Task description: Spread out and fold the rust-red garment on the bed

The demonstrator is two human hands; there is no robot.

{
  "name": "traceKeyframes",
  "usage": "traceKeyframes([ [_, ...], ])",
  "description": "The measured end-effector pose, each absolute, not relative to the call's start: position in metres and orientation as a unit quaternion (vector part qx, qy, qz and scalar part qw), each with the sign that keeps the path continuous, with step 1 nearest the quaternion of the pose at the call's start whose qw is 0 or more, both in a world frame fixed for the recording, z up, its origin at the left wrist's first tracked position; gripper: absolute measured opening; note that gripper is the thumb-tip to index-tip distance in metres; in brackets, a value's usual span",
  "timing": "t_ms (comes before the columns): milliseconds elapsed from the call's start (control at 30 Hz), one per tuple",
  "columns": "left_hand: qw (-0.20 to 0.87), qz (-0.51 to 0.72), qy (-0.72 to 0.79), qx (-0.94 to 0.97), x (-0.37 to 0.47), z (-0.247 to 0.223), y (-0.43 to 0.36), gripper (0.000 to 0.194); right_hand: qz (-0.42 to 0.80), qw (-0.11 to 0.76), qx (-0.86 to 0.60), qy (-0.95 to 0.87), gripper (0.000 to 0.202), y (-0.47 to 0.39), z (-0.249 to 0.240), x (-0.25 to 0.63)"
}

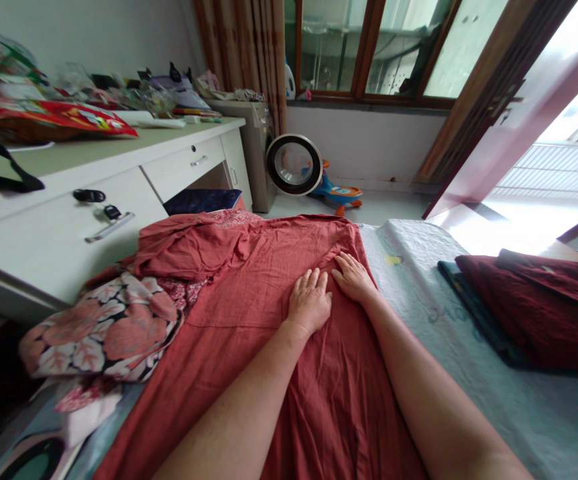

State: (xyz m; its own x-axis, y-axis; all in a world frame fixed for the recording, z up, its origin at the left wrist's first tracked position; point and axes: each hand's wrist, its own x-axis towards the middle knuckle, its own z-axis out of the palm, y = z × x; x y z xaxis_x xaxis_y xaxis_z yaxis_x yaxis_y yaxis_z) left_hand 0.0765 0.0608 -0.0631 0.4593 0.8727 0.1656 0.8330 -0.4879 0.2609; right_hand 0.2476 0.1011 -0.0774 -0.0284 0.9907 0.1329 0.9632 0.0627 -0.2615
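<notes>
A long rust-red garment (249,293) lies spread over the bed, with creases in its lower part. My left hand (311,300) rests flat on the middle of the cloth, fingers stretched out. Beside it, my right hand (353,275) lies flat near the garment's right edge, its fingers also extended. Neither hand grips anything. Bunched against the garment's left side is a floral cloth (113,327) in pink, black and cream.
Folded dark red and green fabrics (533,307) sit on the pale blue bed cover (419,267) at right. A cluttered white desk (119,167) borders the left. Beyond the bed are a washing machine with its round door (295,165) open and a ride-on toy (339,192).
</notes>
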Motion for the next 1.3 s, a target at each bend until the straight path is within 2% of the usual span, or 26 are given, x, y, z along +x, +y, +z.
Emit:
traceKeyframes([
  [233, 0.067, 0.144, 0.499, 0.852, 0.076, -0.064, 0.061, 0.053, 0.051, 0.145, -0.696, -0.701, 0.055, 0.101, -0.076, 0.248],
  [333, 0.066, 0.144, 0.5, 0.852, 0.076, -0.065, 0.061, 0.053, 0.046, 0.174, -0.689, -0.702, 0.052, 0.101, -0.076, 0.25],
  [467, 0.065, 0.135, 0.501, 0.852, 0.076, -0.065, 0.061, 0.053, 0.029, 0.293, -0.641, -0.709, 0.04, 0.101, -0.074, 0.252],
  [600, 0.057, 0.127, 0.503, 0.853, 0.076, -0.064, 0.06, 0.052, 0.018, 0.394, -0.583, -0.71, 0.04, 0.099, -0.072, 0.248],
  [933, 0.059, 0.123, 0.508, 0.851, 0.077, -0.064, 0.06, 0.055, 0.057, 0.301, -0.599, -0.74, 0.043, 0.095, -0.077, 0.238],
  [1300, 0.065, 0.124, 0.504, 0.853, 0.076, -0.064, 0.061, 0.055, 0.06, 0.299, -0.58, -0.755, 0.042, 0.101, -0.086, 0.246],
])
